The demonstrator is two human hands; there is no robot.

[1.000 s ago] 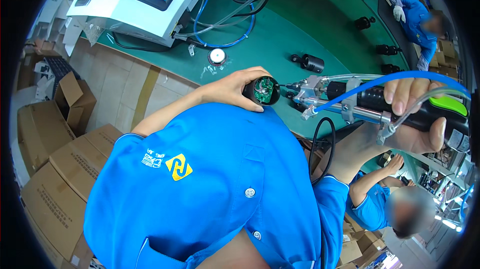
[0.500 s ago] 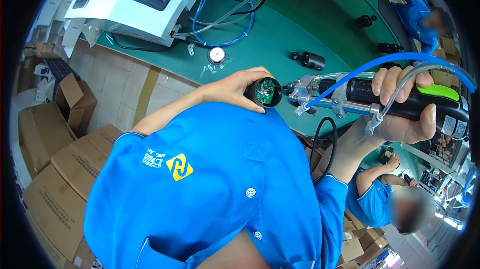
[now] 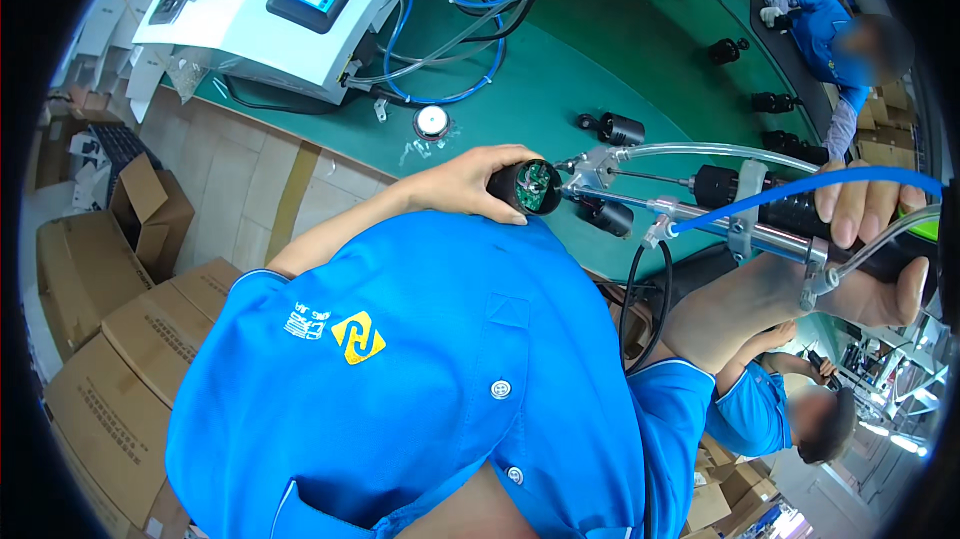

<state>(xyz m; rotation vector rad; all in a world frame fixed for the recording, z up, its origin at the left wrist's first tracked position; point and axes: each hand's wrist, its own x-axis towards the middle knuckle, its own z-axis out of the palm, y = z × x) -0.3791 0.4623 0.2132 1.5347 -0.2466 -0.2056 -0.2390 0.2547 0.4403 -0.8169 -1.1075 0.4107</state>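
Observation:
My left hand is wrapped around a black cylindrical housing, its open end facing right. Inside the housing sits a green circuit board. My right hand grips a black handheld electric screwdriver with a metal frame, a clear tube and a blue air hose. The screwdriver's nose is at the housing's open mouth; whether its tip touches anything inside cannot be made out. Part of the screwdriver's green lever shows beside my right fingers.
A white machine with a screen stands on the green bench. A round white-topped part, black cylinders and several black parts lie beyond. Cardboard boxes fill the left. Co-workers sit at right.
My right hand has moved right and slightly down with the screwdriver, and a thin rod now shows behind its nose. My left hand and the housing have hardly moved.

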